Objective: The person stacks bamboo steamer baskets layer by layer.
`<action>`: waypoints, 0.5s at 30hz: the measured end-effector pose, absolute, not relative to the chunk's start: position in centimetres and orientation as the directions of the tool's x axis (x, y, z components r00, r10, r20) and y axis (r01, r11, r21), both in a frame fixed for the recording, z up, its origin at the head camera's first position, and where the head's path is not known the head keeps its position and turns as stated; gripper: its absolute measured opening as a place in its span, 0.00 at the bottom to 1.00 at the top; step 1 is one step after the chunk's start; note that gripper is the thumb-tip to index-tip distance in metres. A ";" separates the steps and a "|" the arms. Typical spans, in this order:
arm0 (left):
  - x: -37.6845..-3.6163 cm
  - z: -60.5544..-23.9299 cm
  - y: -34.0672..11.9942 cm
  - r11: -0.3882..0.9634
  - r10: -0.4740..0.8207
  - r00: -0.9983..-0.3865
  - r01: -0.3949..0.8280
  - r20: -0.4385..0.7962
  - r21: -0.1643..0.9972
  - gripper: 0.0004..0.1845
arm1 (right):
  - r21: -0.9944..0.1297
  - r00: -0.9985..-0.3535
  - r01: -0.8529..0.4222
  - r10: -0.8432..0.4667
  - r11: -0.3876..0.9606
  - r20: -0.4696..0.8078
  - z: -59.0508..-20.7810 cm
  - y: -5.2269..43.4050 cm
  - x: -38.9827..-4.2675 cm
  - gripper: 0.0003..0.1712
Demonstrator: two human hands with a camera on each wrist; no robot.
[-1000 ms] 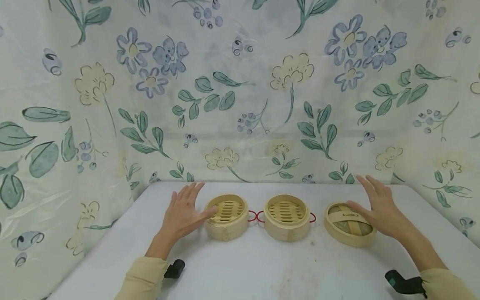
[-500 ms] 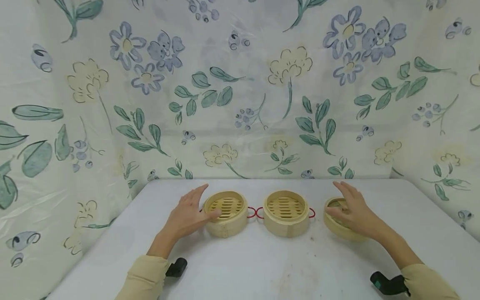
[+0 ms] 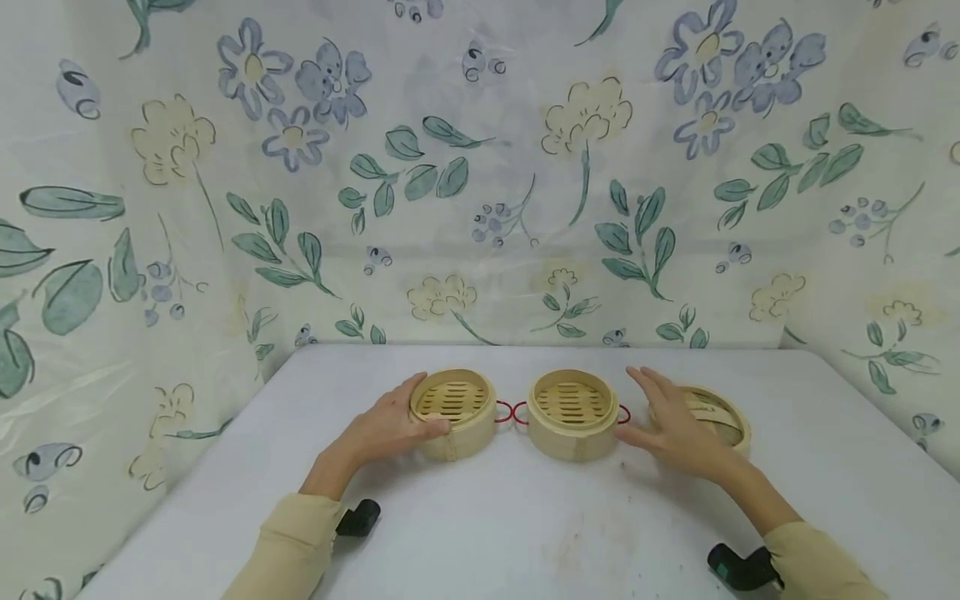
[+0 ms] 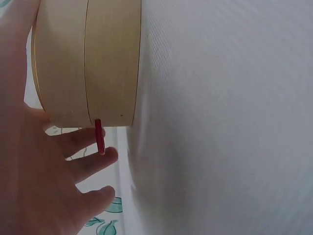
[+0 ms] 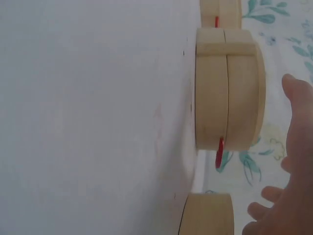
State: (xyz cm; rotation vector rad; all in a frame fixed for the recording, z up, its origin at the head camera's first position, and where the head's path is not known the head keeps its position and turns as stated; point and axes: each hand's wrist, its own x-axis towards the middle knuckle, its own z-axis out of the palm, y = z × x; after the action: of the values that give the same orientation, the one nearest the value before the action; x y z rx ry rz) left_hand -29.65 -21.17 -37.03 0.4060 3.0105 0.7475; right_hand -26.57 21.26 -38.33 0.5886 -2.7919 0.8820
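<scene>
Two round bamboo steamer baskets with slatted bottoms and red side handles stand side by side in the head view. My left hand (image 3: 393, 425) reaches around the left steamer basket (image 3: 453, 437), thumb along the front rim and fingers at its left side. In the left wrist view, spread fingers (image 4: 90, 164) lie beside that basket's red handle (image 4: 100, 137). My right hand (image 3: 678, 429) hovers with fingers spread at the right of the middle steamer basket (image 3: 573, 442), thumb beside its red handle (image 3: 624, 415). Behind this hand lies a woven bamboo steamer lid (image 3: 723, 417), partly hidden.
The baskets and lid stand in a row toward the back of the white table (image 3: 525, 533). A flower-printed sheet (image 3: 517, 183) rises behind and at both sides. Black wrist-worn devices (image 3: 738, 567) stick out beside the sleeves.
My right hand has moved left from over the lid to the middle basket. My left hand has come in closer around the left basket. The head view has tilted down slightly.
</scene>
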 end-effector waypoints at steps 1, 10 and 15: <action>-29.7 -36.9 -21.1 0.848 0.257 -0.966 0.242 0.033 0.471 0.59 | -0.518 -0.909 -0.416 -0.324 0.747 0.263 -38.3 21.0 -26.6 0.52; -30.2 -36.8 -20.7 0.799 0.268 -0.962 0.194 -0.048 0.570 0.64 | -0.561 -0.914 -0.403 -0.343 0.723 0.215 -38.6 18.3 -27.4 0.54; -30.1 -37.1 -20.8 0.779 0.273 -0.960 0.189 -0.053 0.598 0.65 | -0.634 -0.914 -0.390 -0.365 0.668 0.177 -39.8 17.2 -27.7 0.56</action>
State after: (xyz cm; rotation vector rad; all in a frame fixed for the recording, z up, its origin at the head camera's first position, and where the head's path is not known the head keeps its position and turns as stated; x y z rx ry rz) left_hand -30.13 -20.85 -37.05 0.3696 2.8327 0.9299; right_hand -27.70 17.16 -39.80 0.6419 -2.8364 1.0920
